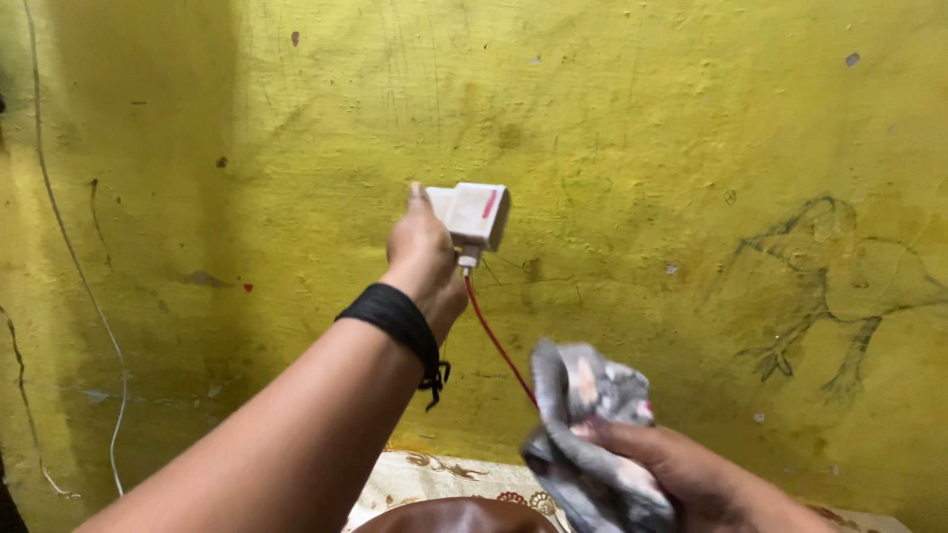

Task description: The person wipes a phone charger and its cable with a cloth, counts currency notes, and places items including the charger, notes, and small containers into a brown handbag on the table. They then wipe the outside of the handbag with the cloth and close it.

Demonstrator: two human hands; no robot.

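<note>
My left hand reaches up to the yellow wall and grips a white plug adapter that sticks out of it. A red cable hangs from the adapter's underside and runs down to the right, behind the cloth. A black band is tied round my left wrist. Lower right, my right hand holds a crumpled grey patterned cloth just in front of the wall.
The yellow wall is stained and scratched, with a dark drawing at the right. A thin white wire runs down the wall at the left. A patterned fabric and a brown rounded object lie below.
</note>
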